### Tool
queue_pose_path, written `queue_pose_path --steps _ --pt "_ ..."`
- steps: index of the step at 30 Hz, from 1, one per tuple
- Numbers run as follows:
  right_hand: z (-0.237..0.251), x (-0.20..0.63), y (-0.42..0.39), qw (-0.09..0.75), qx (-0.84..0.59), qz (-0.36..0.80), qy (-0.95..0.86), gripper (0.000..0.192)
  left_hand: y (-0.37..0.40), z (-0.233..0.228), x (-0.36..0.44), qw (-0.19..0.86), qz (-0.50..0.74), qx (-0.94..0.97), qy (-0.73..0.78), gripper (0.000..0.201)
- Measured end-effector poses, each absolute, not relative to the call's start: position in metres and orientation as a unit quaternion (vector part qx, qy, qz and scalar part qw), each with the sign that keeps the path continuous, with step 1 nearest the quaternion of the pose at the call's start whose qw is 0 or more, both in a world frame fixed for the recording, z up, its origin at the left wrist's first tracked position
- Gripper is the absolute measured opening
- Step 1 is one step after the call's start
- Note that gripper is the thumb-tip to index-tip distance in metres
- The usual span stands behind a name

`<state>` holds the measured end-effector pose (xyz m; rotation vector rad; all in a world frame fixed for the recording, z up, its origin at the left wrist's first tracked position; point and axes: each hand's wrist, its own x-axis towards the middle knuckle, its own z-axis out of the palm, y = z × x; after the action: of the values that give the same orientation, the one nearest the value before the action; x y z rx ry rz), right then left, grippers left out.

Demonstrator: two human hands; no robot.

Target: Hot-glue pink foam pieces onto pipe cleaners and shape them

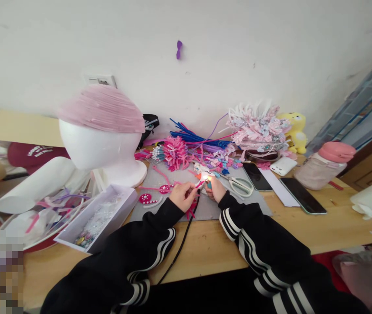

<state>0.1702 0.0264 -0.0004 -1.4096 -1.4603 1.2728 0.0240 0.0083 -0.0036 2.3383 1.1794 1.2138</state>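
Note:
My left hand (184, 196) is closed, fingertips pinching a thin pink pipe cleaner (200, 183). Opposite it, my right hand (217, 189) is wrapped round a small teal lighter (209, 184), mostly covered by the fingers. A bright flame glows at its top, by the tip of the pipe cleaner. Just behind the flame are an orange tip and a white object, too washed out to name. Under both hands lies a grey mat (238, 209). Red beaded pieces (145, 199) rest on it left of my left hand, and scissors (241, 186) lie right of my right hand.
A white mannequin head (97, 146) with a pink cap stands left, behind a box of beads (97, 218). Pink and blue pipe cleaners (176, 152) pile up at the back. Phones (302, 195) and a pink-lidded bottle (325, 165) are right. A black cable (182, 242) crosses the front edge.

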Motion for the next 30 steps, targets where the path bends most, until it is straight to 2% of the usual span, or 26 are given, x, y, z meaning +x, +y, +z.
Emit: queue_pose_path --steps 7,25,30 --pt "0.0008 0.1704 0.0235 0.372 -0.569 0.559 -0.474 0.048 0.0067 -0.0022 0.0242 0.124 0.411 0.8 0.42 0.019" --pt "-0.0003 0.1707 0.023 0.372 -0.545 0.579 -0.479 0.05 0.0065 -0.0033 0.0244 0.11 0.419 0.799 0.417 0.018" --pt "0.0017 0.1734 0.0245 0.378 -0.533 0.643 -0.399 0.054 0.0063 -0.0025 0.024 0.12 0.409 0.799 0.424 0.018"
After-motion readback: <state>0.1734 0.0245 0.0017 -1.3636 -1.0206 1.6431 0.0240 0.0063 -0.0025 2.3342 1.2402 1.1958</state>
